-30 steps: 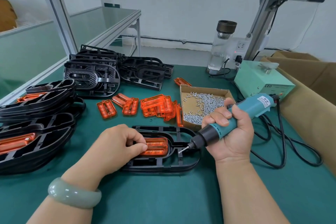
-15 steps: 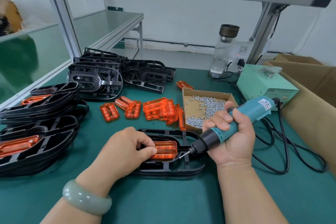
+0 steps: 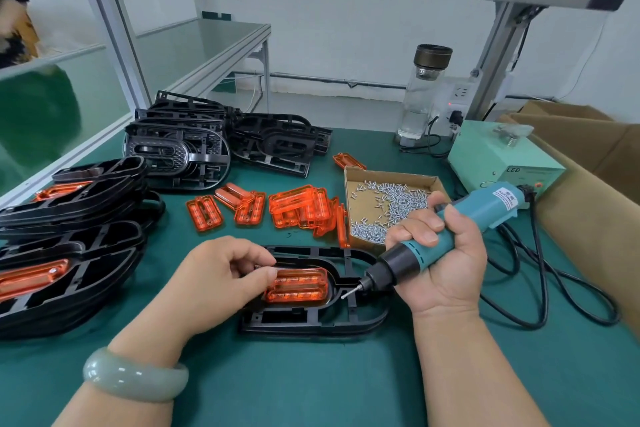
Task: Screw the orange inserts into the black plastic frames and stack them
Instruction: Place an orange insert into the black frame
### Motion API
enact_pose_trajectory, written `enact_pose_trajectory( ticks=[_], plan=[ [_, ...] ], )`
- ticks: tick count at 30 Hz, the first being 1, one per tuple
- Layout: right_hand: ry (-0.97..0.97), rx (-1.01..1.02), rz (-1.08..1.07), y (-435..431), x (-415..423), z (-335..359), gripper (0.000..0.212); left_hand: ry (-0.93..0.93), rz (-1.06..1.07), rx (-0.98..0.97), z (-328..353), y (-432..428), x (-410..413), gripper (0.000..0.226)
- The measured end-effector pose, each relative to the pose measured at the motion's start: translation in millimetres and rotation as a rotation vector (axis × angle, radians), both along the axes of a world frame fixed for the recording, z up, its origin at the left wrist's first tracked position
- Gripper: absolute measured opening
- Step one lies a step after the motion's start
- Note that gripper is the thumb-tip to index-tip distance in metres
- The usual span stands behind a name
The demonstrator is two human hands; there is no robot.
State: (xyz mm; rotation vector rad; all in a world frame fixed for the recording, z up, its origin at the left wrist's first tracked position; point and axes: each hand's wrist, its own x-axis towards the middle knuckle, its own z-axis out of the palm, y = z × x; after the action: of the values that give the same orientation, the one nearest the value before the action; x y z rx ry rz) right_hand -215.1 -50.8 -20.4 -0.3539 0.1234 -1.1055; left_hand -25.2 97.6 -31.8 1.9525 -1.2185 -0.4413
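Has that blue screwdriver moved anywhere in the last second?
No, not noticeably. The screwdriver in the right hand still points its tip just right of the orange insert, in line with the left edge of the screw box.

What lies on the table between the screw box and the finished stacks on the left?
Loose orange inserts, scattered between the box and the stacks; the head view shows it.

Glossy translucent orange insert (image 3: 297,285) – matt black plastic frame (image 3: 311,321) – on smooth green mat (image 3: 311,385).
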Motion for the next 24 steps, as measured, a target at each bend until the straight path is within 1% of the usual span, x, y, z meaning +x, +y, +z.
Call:
enact_pose_trajectory(
  ticks=[2,4,8,11,20,22,24],
  plan=[
    [0.003,-0.003,-0.001,0,0,0,0.011,-0.046,-0.043,0.049,1,1,0,0.02],
    [0.003,-0.001,-0.003,0,0,0,0.01,-0.091,-0.067,0.084,2,0,-2,0.019],
    [0.005,-0.003,0.0,0,0,0,0.011,-0.171,-0.037,-0.009,8,0,-2,0.018],
    [0.009,-0.002,0.002,0,0,0,0.011,-0.182,-0.01,-0.007,11,3,2,0.022],
    [0.02,-0.013,0.004,1,1,1,0.011,-0.15,-0.066,0.097,6,-5,-9,0.021],
    [0.022,-0.013,0.005,1,1,1,0.011,-0.169,-0.058,0.117,7,-3,-7,0.021],
    [0.025,-0.01,0.004,1,1,1,0.011,-0.23,-0.06,0.153,8,-1,-6,0.02]
  ],
)
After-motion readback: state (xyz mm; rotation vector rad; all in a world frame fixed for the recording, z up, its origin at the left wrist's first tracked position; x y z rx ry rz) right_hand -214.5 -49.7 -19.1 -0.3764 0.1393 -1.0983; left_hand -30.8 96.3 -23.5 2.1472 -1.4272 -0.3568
